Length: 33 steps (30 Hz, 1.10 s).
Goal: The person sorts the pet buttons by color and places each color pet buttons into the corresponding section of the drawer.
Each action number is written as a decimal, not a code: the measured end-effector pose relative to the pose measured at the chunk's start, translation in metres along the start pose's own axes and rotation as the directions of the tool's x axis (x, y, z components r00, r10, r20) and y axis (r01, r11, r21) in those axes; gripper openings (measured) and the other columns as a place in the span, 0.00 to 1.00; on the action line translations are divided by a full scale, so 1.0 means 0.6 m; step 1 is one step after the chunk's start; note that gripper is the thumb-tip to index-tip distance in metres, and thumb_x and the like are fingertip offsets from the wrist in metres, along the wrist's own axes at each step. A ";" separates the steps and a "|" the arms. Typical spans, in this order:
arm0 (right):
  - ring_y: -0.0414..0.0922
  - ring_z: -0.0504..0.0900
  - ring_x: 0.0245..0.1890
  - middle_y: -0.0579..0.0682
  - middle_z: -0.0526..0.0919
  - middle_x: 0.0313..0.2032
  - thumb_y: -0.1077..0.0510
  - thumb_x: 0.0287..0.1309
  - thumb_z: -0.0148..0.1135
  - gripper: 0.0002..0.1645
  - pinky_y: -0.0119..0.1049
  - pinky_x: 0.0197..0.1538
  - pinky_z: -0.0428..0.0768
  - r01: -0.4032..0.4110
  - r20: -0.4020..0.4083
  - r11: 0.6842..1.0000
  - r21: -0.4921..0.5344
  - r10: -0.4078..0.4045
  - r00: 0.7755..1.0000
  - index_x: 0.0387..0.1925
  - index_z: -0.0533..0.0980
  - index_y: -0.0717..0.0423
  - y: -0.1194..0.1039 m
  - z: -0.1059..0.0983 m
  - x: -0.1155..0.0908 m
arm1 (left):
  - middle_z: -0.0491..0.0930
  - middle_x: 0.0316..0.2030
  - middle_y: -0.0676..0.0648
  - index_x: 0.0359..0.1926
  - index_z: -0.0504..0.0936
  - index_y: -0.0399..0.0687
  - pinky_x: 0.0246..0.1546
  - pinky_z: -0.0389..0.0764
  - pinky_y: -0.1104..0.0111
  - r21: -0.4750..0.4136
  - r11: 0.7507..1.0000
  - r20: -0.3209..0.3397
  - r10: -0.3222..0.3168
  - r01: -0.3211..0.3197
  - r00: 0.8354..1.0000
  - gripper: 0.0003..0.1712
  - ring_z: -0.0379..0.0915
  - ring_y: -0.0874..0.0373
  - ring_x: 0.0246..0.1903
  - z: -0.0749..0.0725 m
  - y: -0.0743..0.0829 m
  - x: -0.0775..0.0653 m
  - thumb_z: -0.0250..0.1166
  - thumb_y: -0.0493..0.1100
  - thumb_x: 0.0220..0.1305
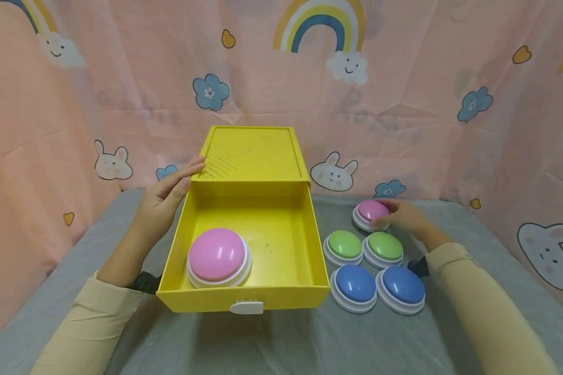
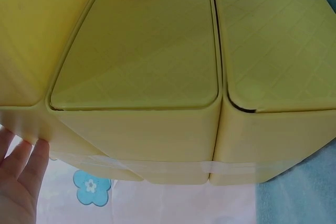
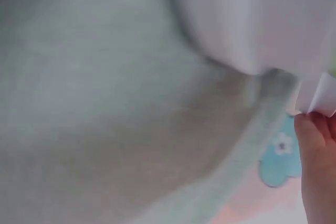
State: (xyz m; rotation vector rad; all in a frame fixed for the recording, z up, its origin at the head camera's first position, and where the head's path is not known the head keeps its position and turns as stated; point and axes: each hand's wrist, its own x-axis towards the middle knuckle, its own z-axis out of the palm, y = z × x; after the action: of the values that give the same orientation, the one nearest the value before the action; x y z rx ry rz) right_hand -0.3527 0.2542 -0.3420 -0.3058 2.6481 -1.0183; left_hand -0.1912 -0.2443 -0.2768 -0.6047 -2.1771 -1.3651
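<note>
A yellow drawer unit [image 1: 253,151] stands in the middle of the head view, its top drawer [image 1: 291,297] pulled out. Inside the drawer, at its front left, lies a pink push button [image 1: 216,254] with a white base. My left hand [image 1: 161,203] rests against the unit's left side near the top, fingers extended; the left wrist view shows the fingers [image 2: 34,169] touching the yellow wall. At the back right, my right hand [image 1: 405,216] grips a second pink push button [image 1: 371,210] by its side, fingers behind and thumb in front.
Right of the drawer sit two green push buttons [image 1: 345,244] and, nearer, two blue push buttons [image 1: 355,283]. A grey cloth [image 1: 244,344] covers the table. Behind hangs a pink printed curtain [image 1: 262,99]. Lower closed drawers [image 2: 136,61] show in the left wrist view.
</note>
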 end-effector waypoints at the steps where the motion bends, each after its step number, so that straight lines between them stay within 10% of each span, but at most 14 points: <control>1: 0.68 0.57 0.72 0.69 0.56 0.73 0.42 0.58 0.69 0.57 0.67 0.72 0.60 0.007 -0.013 1.000 0.009 -0.006 1.000 0.77 0.50 0.60 -0.003 -0.004 -0.002 | 0.68 0.71 0.51 0.67 0.74 0.41 0.69 0.63 0.81 -0.001 1.000 0.001 0.000 0.000 1.000 0.22 0.57 0.66 0.74 0.000 0.000 0.000 0.46 0.40 0.79; 19: 0.58 0.60 0.74 0.59 0.60 0.75 0.48 0.62 0.66 0.48 0.60 0.74 0.62 0.155 -0.098 0.982 0.108 -0.145 0.985 0.78 0.54 0.51 -0.119 -0.054 -0.078 | 0.68 0.72 0.50 0.67 0.73 0.40 0.70 0.63 0.80 -0.005 1.000 0.008 0.017 -0.017 1.000 0.22 0.57 0.57 0.75 0.004 -0.002 0.001 0.46 0.39 0.79; 27: 0.56 0.67 0.70 0.56 0.65 0.73 0.50 0.63 0.66 0.44 0.16 0.51 0.77 0.246 -0.126 0.966 0.086 -0.234 0.964 0.76 0.59 0.48 -0.192 -0.049 -0.120 | 0.68 0.71 0.51 0.67 0.73 0.39 0.70 0.62 0.80 -0.021 1.000 0.000 0.012 -0.012 1.000 0.22 0.56 0.65 0.74 0.001 -0.001 0.000 0.46 0.39 0.79; 33: 0.55 0.67 0.70 0.55 0.67 0.72 0.50 0.61 0.68 0.44 0.27 0.60 0.79 0.255 -0.129 0.964 0.071 -0.245 0.961 0.75 0.61 0.47 -0.226 -0.037 -0.135 | 0.68 0.71 0.50 0.67 0.73 0.39 0.70 0.62 0.80 -0.019 1.000 -0.001 0.014 -0.014 1.000 0.22 0.56 0.63 0.75 0.001 0.000 0.000 0.46 0.39 0.79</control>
State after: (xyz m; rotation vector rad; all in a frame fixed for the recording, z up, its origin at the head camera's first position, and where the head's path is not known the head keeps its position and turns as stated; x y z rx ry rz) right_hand -0.2715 0.1930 -0.2190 -0.5906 2.7094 -1.2624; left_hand -0.1913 -0.2441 -0.2771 -0.6255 -2.1569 -1.3801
